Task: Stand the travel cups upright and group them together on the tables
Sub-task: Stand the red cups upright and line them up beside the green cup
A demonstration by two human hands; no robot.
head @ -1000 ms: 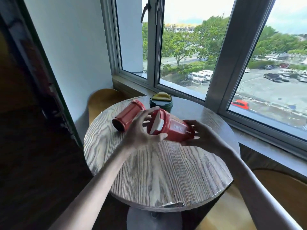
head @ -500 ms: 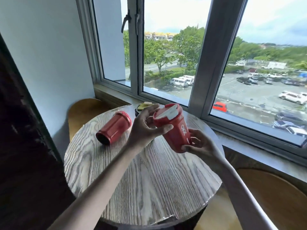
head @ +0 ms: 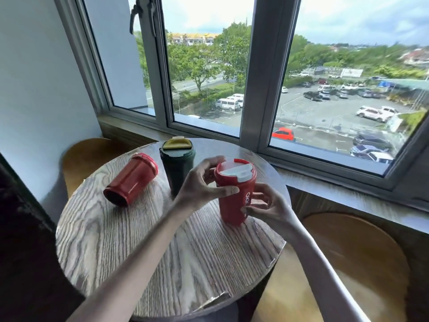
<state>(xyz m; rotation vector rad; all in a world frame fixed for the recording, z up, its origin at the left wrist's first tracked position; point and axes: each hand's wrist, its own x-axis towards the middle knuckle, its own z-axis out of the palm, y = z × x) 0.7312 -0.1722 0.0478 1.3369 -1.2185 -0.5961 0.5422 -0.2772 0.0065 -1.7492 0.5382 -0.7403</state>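
A red travel cup with a white lid [head: 233, 201] stands upright on the right side of the round wooden table [head: 130, 242]. My left hand [head: 199, 184] grips it near the rim and my right hand [head: 267, 205] holds its lower side. A second red travel cup [head: 131, 178] lies on its side at the table's left, its base towards me. A dark green cup with a yellow lid [head: 177, 163] stands upright at the back, between the two red cups.
A window [head: 209, 73] and its sill [head: 348, 196] run behind and to the right of the table. A wooden stool [head: 86, 154] sits at the back left and another stool [head: 352, 259] at the right. A white wall is on the left.
Both hands have turned the white-lidded red cup from lying sideways to upright and lowered it to the table's right side. The other two cups have not moved.
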